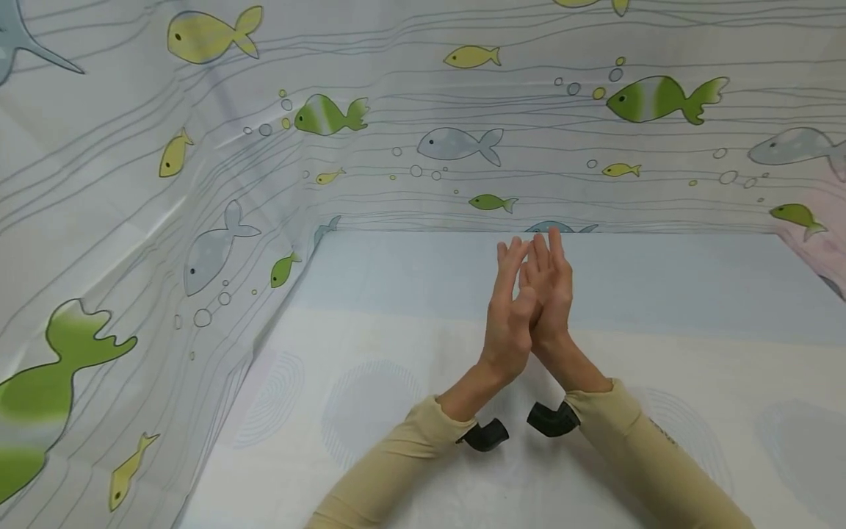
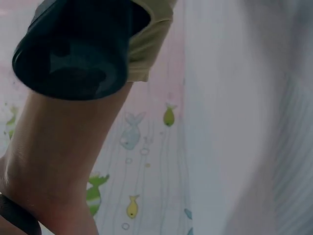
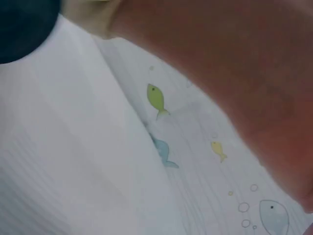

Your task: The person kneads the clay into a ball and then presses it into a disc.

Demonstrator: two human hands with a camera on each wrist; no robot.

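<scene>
Pointing away — left hand (image 1: 510, 319), right hand (image 1: 554, 301), alongside

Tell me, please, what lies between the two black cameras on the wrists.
Nothing: between the left camera and the right camera, the head view shows only bare white surface.

Head view: from above, behind left hand (image 1: 507, 323) and right hand (image 1: 554, 297), facing forward and down, middling range; takes in table (image 1: 396, 330) and sheet (image 1: 396, 81). Left wrist view: very close to right forearm (image 2: 63, 142), facing right, frame turned sideways; shares pink patch (image 1: 826, 250) with head view. Right wrist view: very close to left forearm (image 3: 220, 58), facing far left, tilted; shares sheet's far-left corner with head view.
</scene>
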